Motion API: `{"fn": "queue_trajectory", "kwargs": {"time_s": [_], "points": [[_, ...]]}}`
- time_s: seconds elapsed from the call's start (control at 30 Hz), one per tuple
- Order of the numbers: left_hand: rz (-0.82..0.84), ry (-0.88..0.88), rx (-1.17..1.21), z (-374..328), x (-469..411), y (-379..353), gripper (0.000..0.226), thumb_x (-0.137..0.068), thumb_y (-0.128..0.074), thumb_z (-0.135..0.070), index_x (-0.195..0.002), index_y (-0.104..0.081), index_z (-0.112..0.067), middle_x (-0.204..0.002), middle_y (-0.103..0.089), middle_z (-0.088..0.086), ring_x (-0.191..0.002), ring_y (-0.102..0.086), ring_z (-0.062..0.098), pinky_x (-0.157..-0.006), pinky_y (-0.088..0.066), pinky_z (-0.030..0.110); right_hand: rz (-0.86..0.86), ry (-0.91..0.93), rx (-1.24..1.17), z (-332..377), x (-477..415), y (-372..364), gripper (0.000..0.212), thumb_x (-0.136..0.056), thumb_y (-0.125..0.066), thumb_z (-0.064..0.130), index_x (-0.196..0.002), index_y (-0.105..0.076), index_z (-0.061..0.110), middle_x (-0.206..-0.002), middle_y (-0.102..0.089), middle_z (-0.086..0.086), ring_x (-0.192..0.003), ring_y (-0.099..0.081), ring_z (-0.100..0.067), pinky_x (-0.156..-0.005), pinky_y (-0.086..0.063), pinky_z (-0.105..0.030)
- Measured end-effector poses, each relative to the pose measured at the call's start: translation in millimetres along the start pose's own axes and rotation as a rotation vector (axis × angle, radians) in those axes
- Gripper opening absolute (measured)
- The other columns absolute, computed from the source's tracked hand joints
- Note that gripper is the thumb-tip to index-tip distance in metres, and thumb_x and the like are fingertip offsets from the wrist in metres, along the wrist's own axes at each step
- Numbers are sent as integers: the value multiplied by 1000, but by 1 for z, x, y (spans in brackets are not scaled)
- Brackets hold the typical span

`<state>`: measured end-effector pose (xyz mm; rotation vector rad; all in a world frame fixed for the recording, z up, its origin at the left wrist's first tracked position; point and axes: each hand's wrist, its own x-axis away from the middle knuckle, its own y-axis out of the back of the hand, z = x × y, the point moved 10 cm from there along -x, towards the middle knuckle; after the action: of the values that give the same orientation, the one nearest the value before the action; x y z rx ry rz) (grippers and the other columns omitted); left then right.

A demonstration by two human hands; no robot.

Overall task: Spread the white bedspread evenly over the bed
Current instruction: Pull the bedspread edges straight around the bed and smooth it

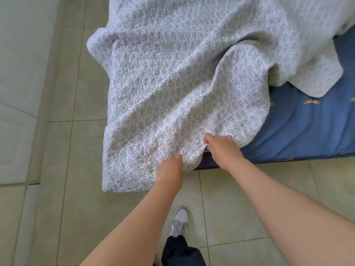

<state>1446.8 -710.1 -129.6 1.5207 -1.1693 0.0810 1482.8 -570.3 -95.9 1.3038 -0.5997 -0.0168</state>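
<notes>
The white bedspread (172,83), quilted with a grey pattern, lies rumpled over the left part of the bed and hangs down past its near left corner toward the floor. The bed's blue sheet (299,129) is bare on the right. My left hand (170,169) grips the hanging edge of the bedspread, its fingers tucked into the cloth. My right hand (221,146) is closed on the bedspread's edge at the bed's near side, a fold pinched in its fingers. A second fold of the bedspread (307,73) is turned back at the upper right.
Pale tiled floor (63,150) surrounds the bed. A white panelled door or cabinet front (17,93) runs along the left. My shoe (180,221) and dark trouser leg stand on the tiles just below the bed's corner.
</notes>
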Motion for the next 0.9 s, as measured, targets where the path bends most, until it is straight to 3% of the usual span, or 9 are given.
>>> {"fn": "queue_trajectory", "kwargs": {"time_s": [0.07, 0.13, 0.27, 0.37, 0.47, 0.53, 0.67, 0.8, 0.9], "points": [[111, -44, 27, 4, 7, -8, 24, -85, -54, 3, -99, -44, -14, -88, -46, 2, -80, -47, 22, -59, -36, 29, 118, 5, 70, 4, 15, -10, 15, -93, -43, 3, -101, -39, 15, -69, -43, 4, -72, -43, -22, -69, -29, -29], [184, -89, 66, 8, 23, -16, 26, -87, -53, -2, -108, -50, -16, -89, -47, -1, -80, -46, 21, -59, -34, 26, 230, -20, 65, 7, 40, -25, 6, -100, -38, 18, -96, -40, 13, -71, -47, 0, -65, -43, -19, -60, -30, -29], [214, -171, 49, 6, 63, -33, 26, -84, -49, 0, -96, -48, -23, -85, -48, -4, -76, -44, 16, -54, -32, 23, 365, -159, -70, 8, 84, -49, 31, -102, -30, 39, -85, -45, 18, -74, -49, 1, -70, -47, -19, -62, -36, -32], [146, -217, 41, 5, 84, -37, 26, -83, -53, -2, -87, -42, -24, -83, -47, -4, -75, -45, 18, -63, -37, 25, 404, -200, -104, 10, 102, -49, 40, -99, -33, 43, -67, -38, 20, -61, -41, 3, -56, -38, -16, -53, -30, -29], [157, -218, 70, 6, 104, -45, 22, -78, -53, -5, -79, -42, -24, -71, -43, -9, -68, -42, 15, -55, -31, 24, 500, -228, -91, 14, 115, -53, 42, -97, -34, 40, -60, -34, 20, -60, -39, 3, -57, -38, -16, -55, -31, -29], [173, -192, 36, 5, 120, -55, 22, -75, -51, -8, -70, -39, -26, -67, -41, -9, -65, -41, 14, -54, -30, 24, 582, -246, -21, 22, 132, -58, 38, -95, -33, 36, -61, -37, 21, -65, -42, 3, -68, -45, -19, -64, -36, -30], [158, -149, -109, 12, 146, -76, 24, -79, -51, -7, -96, -52, -24, -83, -50, -5, -78, -49, 19, -63, -36, 28, 661, -238, 42, 43, 161, -78, 32, -94, -29, 33, -67, -41, 19, -74, -46, 2, -85, -50, -23, -79, -39, -36], [147, -91, -142, 32, 147, -90, 26, -77, -48, -1, -95, -54, -19, -96, -62, 1, -88, -59, 22, -63, -39, 28, 704, -157, 16, 57, 173, -107, 36, -97, -26, 32, -110, -55, 15, -106, -61, -5, -97, -56, -25, -80, -42, -36], [189, -75, -249, 28, 140, -102, 26, -81, -52, -3, -102, -53, -17, -103, -60, 3, -93, -59, 24, -70, -43, 30, 776, -137, -97, 53, 183, -133, 25, -95, -32, 21, -72, -42, 19, -71, -43, 2, -71, -45, -18, -75, -42, -33]]}}
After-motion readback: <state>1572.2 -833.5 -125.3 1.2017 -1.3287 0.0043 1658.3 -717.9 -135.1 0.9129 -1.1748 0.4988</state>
